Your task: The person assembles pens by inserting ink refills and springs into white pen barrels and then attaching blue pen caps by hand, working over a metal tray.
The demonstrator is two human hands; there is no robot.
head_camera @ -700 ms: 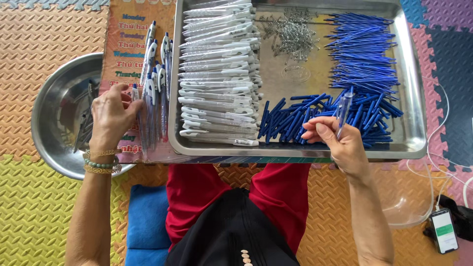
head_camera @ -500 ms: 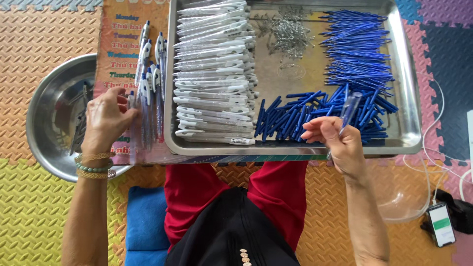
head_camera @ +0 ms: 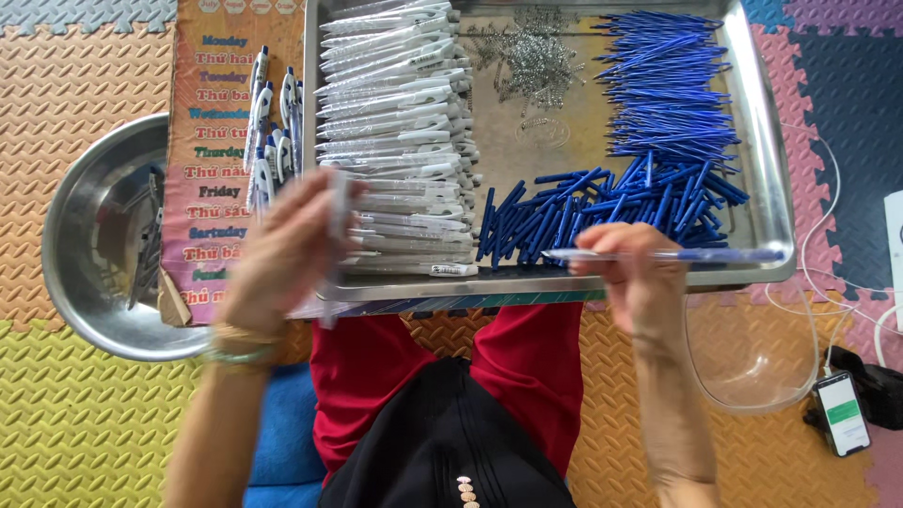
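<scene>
Right hand (head_camera: 638, 282) pinches a thin blue refill (head_camera: 677, 255) level along the near rim of the steel tray (head_camera: 764, 179) — light, slim and bendy by the look of it, best gripped near one end. Left hand (head_camera: 287, 252) is blurred, closed around a pale pen barrel (head_camera: 336, 226) — stiff, smooth plastic, likely slippery. Beyond them lie stacked white barrels (head_camera: 395, 103), blue caps (head_camera: 583, 212), then small springs (head_camera: 531, 56) at the far side.
</scene>
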